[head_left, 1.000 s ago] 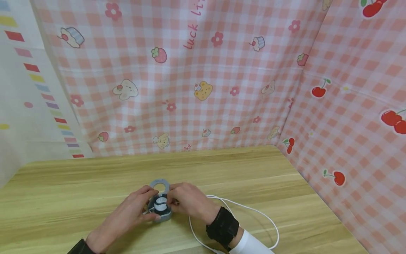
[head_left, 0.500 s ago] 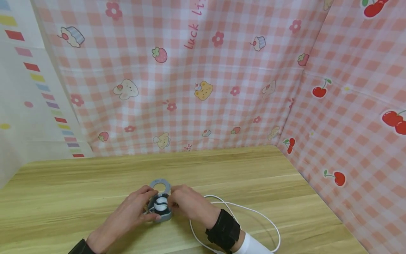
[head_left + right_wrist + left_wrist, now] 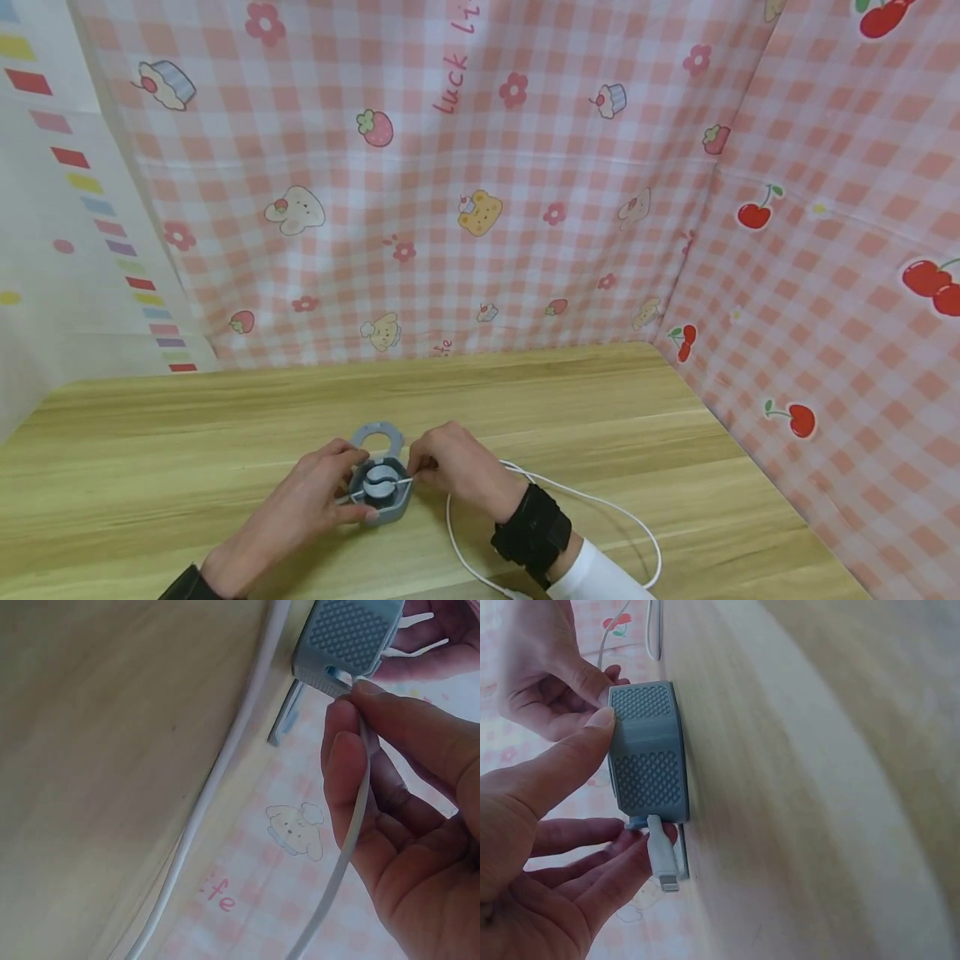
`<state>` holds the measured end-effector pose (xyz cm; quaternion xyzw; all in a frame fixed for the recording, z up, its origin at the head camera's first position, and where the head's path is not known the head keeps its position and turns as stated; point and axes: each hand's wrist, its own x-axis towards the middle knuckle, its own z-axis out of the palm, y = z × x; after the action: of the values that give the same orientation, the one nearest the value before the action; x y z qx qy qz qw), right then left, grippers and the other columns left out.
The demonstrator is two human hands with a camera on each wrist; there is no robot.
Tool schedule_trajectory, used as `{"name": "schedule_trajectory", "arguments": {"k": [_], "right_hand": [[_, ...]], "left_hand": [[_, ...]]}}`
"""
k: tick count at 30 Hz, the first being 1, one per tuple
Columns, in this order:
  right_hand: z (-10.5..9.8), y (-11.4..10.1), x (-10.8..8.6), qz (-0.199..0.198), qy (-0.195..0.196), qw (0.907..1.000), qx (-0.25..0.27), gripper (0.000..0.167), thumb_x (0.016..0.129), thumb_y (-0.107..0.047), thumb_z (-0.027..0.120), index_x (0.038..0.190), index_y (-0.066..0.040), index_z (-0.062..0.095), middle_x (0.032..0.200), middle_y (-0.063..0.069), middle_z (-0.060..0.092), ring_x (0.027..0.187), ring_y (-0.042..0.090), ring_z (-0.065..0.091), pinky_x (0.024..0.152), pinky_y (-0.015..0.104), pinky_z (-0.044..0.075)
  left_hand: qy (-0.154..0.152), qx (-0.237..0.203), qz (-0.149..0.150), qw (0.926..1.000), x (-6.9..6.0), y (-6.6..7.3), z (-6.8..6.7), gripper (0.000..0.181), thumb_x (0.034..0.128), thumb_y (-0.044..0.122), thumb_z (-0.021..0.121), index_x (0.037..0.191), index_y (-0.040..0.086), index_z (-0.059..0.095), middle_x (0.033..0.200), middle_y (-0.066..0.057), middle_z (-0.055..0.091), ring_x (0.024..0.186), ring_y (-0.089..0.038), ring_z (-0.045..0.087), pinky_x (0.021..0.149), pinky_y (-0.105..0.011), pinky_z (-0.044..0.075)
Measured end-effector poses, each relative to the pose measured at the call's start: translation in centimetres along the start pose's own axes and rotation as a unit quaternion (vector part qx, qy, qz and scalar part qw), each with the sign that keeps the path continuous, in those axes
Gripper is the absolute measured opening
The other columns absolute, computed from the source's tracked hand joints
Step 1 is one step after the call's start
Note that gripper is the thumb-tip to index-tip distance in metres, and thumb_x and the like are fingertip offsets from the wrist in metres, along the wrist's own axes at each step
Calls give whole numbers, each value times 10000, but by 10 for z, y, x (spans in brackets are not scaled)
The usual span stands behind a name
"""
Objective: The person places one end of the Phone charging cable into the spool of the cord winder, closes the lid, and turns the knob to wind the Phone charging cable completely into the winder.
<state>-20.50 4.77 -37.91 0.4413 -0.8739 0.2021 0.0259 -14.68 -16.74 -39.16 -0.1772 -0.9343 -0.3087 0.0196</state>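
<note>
On the near part of the table [image 3: 187,442], left of centre, the left hand [image 3: 311,496] holds the grey case [image 3: 649,776] between thumb and fingers; to its right, the right hand [image 3: 463,473] pinches the white cable [image 3: 330,892] beside it. Tugging too sharply could drag the case askew.

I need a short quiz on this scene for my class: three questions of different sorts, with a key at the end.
1. True or false: the right hand pinches the white cable.
2. Fill the gap with "near" or "far": in the head view, the ring lies on the ____ side of the case, as the person sees it.
3. Choose one. In the left wrist view, the plug is closest to:
A. the right hand
B. the left hand
C. both hands equally

Key: 1. True. 2. Far. 3. B.
</note>
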Motion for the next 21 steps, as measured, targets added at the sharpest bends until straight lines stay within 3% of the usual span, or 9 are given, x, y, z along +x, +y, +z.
{"name": "schedule_trajectory", "arguments": {"k": [3, 6, 15, 21], "right_hand": [[1, 3, 0, 139, -43, 9999, 86, 78, 791, -50, 766, 775, -122, 739, 766, -54, 706, 688, -5, 576, 608, 45, 405], [2, 4, 1, 267, -108, 9995, 94, 72, 797, -62, 765, 769, -122, 735, 738, -54, 693, 654, -24, 542, 589, 57, 400], [4, 5, 2, 469, -332, 9983, -36, 68, 801, -99, 770, 756, -137, 736, 689, -89, 662, 609, -54, 476, 560, 66, 381], [5, 6, 3, 460, -482, 9978, -28, 84, 783, -86, 781, 743, -141, 733, 687, -89, 661, 603, -58, 488, 564, 67, 393]], "left_hand": [[-105, -210, -307, 9993, 0, 0, 1, 580, 647, 224, 871, 1121, -23, 645, 961, -48, 611, 804, -121, 642, 664, -207, 551], [-139, -273, -388, 9988, 0, -1, 1, 556, 646, 217, 872, 1101, -16, 653, 939, -44, 613, 797, -126, 646, 659, -205, 551], [-150, -236, -253, 9993, 1, -3, 1, 573, 669, 237, 863, 1126, -18, 630, 939, -33, 611, 799, -120, 644, 653, -195, 540], [-93, -149, -4, 9998, 1, -3, 0, 533, 684, 232, 855, 1111, -4, 640, 933, -21, 607, 793, -108, 637, 655, -190, 537]]}}
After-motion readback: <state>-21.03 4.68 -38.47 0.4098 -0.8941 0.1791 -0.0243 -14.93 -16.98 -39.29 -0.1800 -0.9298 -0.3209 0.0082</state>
